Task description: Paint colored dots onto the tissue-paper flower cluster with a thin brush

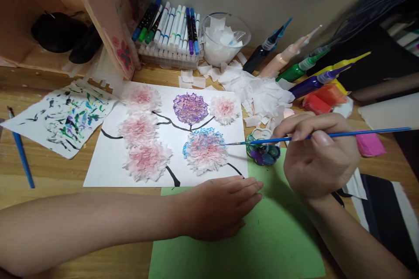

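My right hand grips a thin blue paintbrush. Its tip touches the right edge of a tissue flower edged in blue on a white sheet. My left hand lies flat, fingers together, on the sheet's lower right corner and on a green paper. The sheet carries several tissue flowers, pink ones and a purple one, joined by black painted stems. A small flower-shaped paint palette sits just beneath the brush.
Paint bottles lean at the back right. A marker rack and a glass bowl of tissue scraps stand at the back. Loose tissue pieces lie nearby. A paint-smeared paper and a second blue brush lie left.
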Tool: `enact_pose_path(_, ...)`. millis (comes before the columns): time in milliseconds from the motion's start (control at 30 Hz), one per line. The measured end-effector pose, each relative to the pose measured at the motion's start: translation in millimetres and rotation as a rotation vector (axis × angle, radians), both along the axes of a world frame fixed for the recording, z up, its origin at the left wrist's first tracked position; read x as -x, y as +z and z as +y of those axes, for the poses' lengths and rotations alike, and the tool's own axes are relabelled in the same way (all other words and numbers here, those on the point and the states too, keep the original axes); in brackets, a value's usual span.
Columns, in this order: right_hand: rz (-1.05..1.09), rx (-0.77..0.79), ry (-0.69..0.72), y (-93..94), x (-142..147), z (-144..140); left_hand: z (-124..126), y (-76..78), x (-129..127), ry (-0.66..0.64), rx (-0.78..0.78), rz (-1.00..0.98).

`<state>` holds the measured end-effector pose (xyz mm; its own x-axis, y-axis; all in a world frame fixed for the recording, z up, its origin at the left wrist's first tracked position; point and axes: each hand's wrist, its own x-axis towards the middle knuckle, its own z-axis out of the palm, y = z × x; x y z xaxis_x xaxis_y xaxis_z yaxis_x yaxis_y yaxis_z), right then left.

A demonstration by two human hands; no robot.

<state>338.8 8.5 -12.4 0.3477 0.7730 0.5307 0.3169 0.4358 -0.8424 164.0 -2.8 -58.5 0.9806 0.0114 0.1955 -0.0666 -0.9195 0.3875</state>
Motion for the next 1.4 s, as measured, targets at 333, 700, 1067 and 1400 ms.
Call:
enact_pose_path(333,-0.081,-0.02,0.03,-6.1,-4.5,1.5,-0.7,-0.1,1.0,0.001,0.015,0.007)
enact_pose_path(700,-0.005,-0.035,-0.022,0.2,0.0,0.1,0.0,0.2,0.2,-0.003,0.035,-0.002)
enact_pose_path(1067,0.061,0.08,-0.012,-4.7,0.4,0.0,0.0,0.8,0.3,-0.005,0.053,0.01)
enact_pose_path(1400,0.019,0.097,-0.026,-4.5,-2.8,-0.7,0.9,2.1,0.4,-0.003,0.055,0.022)
